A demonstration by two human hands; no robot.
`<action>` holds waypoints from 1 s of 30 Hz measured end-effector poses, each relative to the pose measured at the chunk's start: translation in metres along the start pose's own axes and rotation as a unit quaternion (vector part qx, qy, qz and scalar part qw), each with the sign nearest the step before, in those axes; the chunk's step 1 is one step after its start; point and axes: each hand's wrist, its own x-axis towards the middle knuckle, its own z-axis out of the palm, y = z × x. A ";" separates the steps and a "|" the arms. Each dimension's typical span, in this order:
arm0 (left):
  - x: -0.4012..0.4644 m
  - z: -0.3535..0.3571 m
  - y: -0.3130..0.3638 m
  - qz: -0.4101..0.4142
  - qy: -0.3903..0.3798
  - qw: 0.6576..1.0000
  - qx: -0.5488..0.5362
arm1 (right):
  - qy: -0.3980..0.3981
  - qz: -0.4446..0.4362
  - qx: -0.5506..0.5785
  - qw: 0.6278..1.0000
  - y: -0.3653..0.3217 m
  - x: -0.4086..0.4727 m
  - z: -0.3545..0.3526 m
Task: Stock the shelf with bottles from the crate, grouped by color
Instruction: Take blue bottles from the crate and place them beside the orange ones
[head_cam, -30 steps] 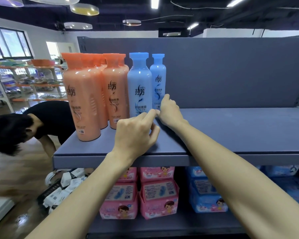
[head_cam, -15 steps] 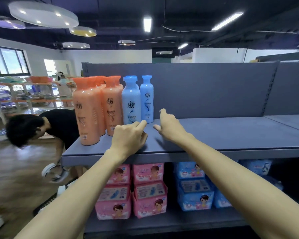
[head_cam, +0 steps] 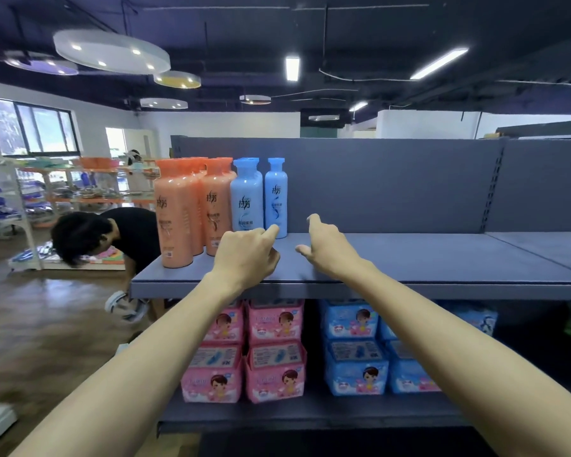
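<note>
Orange bottles (head_cam: 192, 209) are stood upright on the shelf (head_cam: 409, 258); blue bottles (head_cam: 261, 197) are stood touching them at 3 o'clock.

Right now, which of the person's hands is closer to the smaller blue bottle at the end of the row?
Left. The left hand has its forefinger tip at the smaller blue bottle's base; the right hand hovers apart, to its right.

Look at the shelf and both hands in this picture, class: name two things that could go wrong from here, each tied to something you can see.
1. The left hand is close in front of the front blue bottle; a careless move might tip this tall, narrow bottle.
2. The front orange bottle stands near the shelf front edge; a knock to the row could send it off, perhaps toward the person bending beside the shelf.
</note>
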 end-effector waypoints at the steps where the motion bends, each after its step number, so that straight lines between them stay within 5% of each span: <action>1: -0.002 -0.003 0.003 0.000 -0.002 1.000 -0.002 | 0.000 0.000 0.000 1.000 0.001 -0.003 -0.003; 5: -0.020 -0.011 0.017 0.007 0.003 1.000 -0.006 | -0.003 -0.011 0.002 1.000 0.009 -0.027 -0.007; 12: -0.086 0.000 0.055 0.135 0.001 0.990 -0.043 | -0.017 -0.108 -0.028 0.994 0.049 -0.113 0.031; 30: -0.287 0.102 0.196 0.051 -0.293 0.937 -0.185 | -0.218 0.040 0.012 0.975 0.158 -0.288 0.202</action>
